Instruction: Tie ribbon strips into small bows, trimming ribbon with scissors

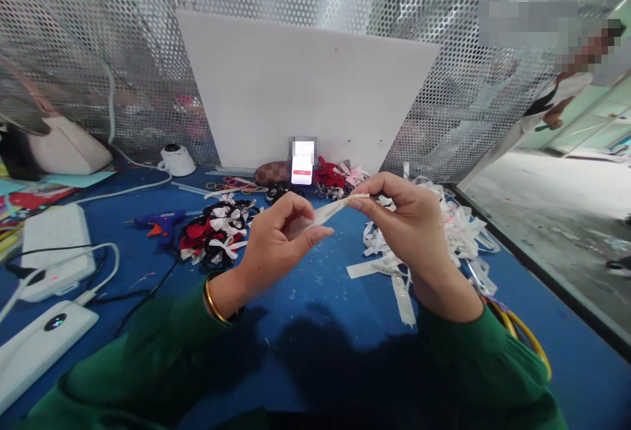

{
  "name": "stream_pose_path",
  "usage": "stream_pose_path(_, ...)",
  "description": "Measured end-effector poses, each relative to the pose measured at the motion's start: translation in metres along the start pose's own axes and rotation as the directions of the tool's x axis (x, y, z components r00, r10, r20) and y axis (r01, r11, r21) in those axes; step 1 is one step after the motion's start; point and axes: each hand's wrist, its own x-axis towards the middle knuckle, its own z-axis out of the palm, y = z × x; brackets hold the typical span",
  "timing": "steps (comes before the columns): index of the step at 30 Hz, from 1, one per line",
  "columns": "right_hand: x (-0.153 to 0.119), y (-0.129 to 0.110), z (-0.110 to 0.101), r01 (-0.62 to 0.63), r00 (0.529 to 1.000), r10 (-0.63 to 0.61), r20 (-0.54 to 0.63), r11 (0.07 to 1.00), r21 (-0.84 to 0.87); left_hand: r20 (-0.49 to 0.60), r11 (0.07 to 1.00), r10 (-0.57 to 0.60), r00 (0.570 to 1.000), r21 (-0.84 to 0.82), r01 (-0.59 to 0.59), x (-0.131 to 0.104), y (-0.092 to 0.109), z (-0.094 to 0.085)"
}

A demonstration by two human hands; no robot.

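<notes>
A strip of whitish ribbon [331, 212] stretches between my two hands above the blue table. My right hand [411, 219] pinches its far end between thumb and fingertips. My left hand [276, 239] has its fingers curled round the other end, with the thumb stretched out below; that end is partly hidden by the fingers. Beyond my right hand lies a heap of white ribbon strips [461, 223], with a few loose strips [373, 267] in front of it. Left of my left hand sits a pile of black hair ties with red and white bows [217, 233].
A blue glue gun [160, 221] lies at the left, near white power strips [56, 246], a power bank [44, 351] and cables. At the back, a lit phone [302, 162] leans by red and pink bows [335, 177], before a white board [305, 88]. A person [552, 104] stands at right.
</notes>
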Motion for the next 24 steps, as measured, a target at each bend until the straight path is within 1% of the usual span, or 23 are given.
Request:
stream_pose_path(3, -0.0004, -0.0009, 0.0008, 0.004, 1.000, -0.004, 0.004, 1.000, 0.015, -0.035, 0.999, -0.028, 0.999, 0.018, 0.028, 0.0004, 0.0002, 0.0010)
stream_pose_path(9, -0.0018, -0.0052, 0.0008, 0.000, 1.000, 0.000, 0.009, 1.000, 0.023, -0.052, 0.997, -0.070, 0.996, -0.031, 0.068, 0.0022, -0.0027, 0.0008)
stream_pose_path(16, -0.0025, -0.0040, 0.0002, 0.009, 1.000, -0.009, 0.009, 0.999, 0.034, -0.059, 0.996, -0.086, 0.995, -0.030, 0.084, 0.0005, -0.0016, 0.0026)
stream_pose_path(21, -0.0023, -0.0049, -0.0004, 0.024, 1.000, -0.025, 0.017, 0.999, 0.045, -0.070, 0.989, -0.108, 0.992, -0.110, 0.100, 0.0013, -0.0010, 0.0039)
stream_pose_path(24, -0.0018, -0.0062, -0.0007, 0.025, 0.999, -0.026, 0.020, 0.999, 0.047, -0.044, 0.994, -0.097, 0.994, -0.046, 0.095, 0.0025, 0.0007, 0.0035)
